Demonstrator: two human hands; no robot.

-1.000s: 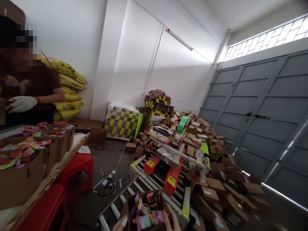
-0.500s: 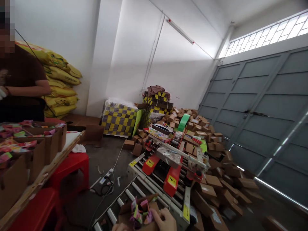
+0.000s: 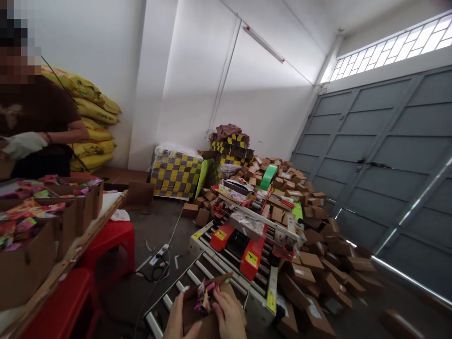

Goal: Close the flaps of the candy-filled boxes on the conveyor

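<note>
A small open cardboard box (image 3: 190,306) sits low in the view, over the near end of the roller conveyor (image 3: 193,278). Several pink, purple and green wrapped packets (image 3: 204,301) lie inside it. My left hand (image 3: 179,322) grips the box's left side, its thumb toward the opening. My right hand (image 3: 228,314) reaches over the right side with fingers bent together against the packets; the fingertips are partly hidden among them. A raised flap (image 3: 224,278) stands at the box's far edge.
A carton sealing machine with red guides (image 3: 252,259) stands ahead on the rollers. Heaped cartons (image 3: 310,263) lie at the right. At left, packet-filled boxes (image 3: 28,263) line a table beside red stools (image 3: 113,235) and a gloved co-worker (image 3: 35,113). A power strip (image 3: 158,254) lies on the floor.
Both my hands and the box have come further up into view. My right fingers have moved from the box's right side onto the packets. The co-worker has leaned rightward.
</note>
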